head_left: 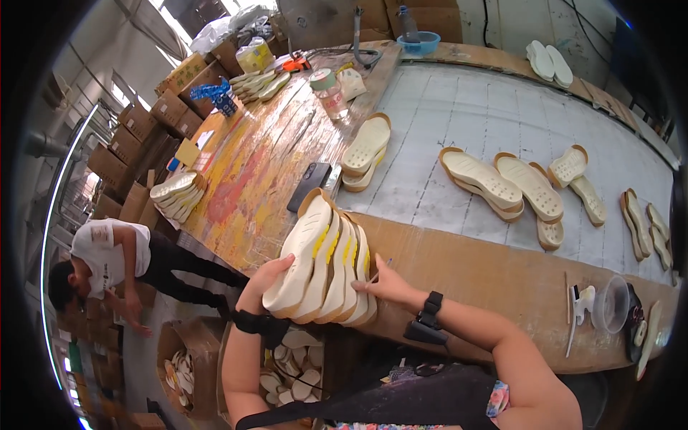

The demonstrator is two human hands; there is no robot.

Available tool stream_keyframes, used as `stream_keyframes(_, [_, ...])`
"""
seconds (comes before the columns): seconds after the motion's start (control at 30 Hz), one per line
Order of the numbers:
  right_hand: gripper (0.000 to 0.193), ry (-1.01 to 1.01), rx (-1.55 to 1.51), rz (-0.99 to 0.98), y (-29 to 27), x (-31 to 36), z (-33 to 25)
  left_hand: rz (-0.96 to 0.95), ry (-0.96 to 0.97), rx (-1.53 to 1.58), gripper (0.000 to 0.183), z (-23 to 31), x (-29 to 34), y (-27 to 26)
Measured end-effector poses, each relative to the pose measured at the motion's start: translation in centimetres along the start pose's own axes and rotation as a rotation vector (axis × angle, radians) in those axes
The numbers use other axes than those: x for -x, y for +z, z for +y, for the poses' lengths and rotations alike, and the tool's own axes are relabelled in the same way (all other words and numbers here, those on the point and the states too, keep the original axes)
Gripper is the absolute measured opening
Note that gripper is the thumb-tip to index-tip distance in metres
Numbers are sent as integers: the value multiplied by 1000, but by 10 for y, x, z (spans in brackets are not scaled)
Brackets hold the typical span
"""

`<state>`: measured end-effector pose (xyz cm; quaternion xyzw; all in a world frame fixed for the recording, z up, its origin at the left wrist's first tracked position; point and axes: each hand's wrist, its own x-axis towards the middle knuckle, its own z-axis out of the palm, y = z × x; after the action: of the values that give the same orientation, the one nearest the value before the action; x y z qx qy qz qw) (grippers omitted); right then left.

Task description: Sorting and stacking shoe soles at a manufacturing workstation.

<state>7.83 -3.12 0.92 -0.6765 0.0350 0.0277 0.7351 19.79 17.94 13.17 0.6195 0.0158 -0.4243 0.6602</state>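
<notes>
Black cloth apron (444, 401) up front. Pink-blue-white floral fabric (498, 398) at apron's right edge, more of it along the bottom edge. Beyond apron's upper left: wide black wristband (261, 327), bare left hand (266, 279). Beyond upper right: black buckled strap (431, 308), dark boxy module (424, 332), bare right hand (395, 287).

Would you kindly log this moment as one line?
Item: stack of cream foot-shaped soles with yellow edge marks; left hand: holding its left side; right hand: at its right side; nearby: black rectangular phone
</notes>
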Motion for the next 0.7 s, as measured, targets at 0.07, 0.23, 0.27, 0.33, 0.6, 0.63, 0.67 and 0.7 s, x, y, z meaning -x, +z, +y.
stream_keyframes(0.07, [71,15,-81,40,6,-3,-14,-57,-10,74,34,1,11,-5])
stream_keyframes(0.23, [57,204,-416,-247,14,-16,-23,-32,28,-70,32,-18,11,-54])
stream_keyframes(0.27, [53,302,-433,-300,15,-18,-28,-55,9,101,31,-24,12,-53])
stream_keyframes(0.33, [52,292,-436,-337,19,-24,-25,-88,4,299,29,-33,11,-65])
stream_keyframes(0.6, [48,322,-553,-346,27,-28,-30,-55,-49,569,30,-51,1,-77])
stream_keyframes(0.63, [50,313,-530,-353,27,-26,-32,-59,-56,607,31,-51,2,-76])
stream_keyframes(0.67, [51,300,-505,-361,27,-26,-34,-65,-61,642,32,-48,3,-72])
stream_keyframes(0.7, [51,302,-505,-360,28,-24,-34,-65,-62,644,32,-47,6,-68])
